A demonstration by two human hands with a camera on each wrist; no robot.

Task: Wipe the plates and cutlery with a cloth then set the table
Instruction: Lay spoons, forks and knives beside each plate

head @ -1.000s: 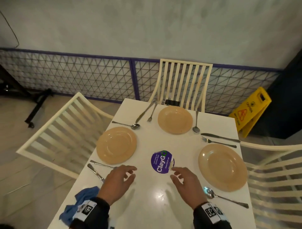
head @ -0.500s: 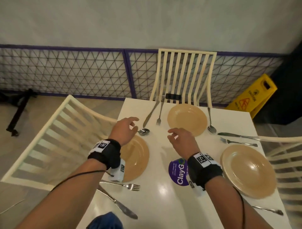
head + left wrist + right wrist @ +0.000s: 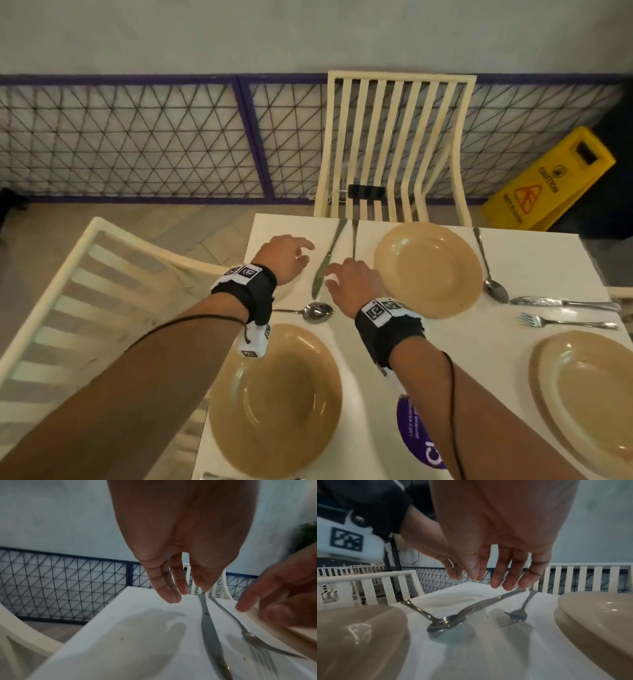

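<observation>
Head view shows the white rectangular table (image 3: 534, 253) set with three round tan plates, the far one (image 3: 428, 269) before a cream slatted chair (image 3: 397, 144). Both forearms reach out over it. Left hand (image 3: 286, 258) and right hand (image 3: 352, 286) hover palm down, fingers loosely spread, holding nothing, either side of a steel table knife (image 3: 323, 267). A steel fork (image 3: 247, 635) lies beside it, its tines blurred and hidden under the right hand from above.
</observation>
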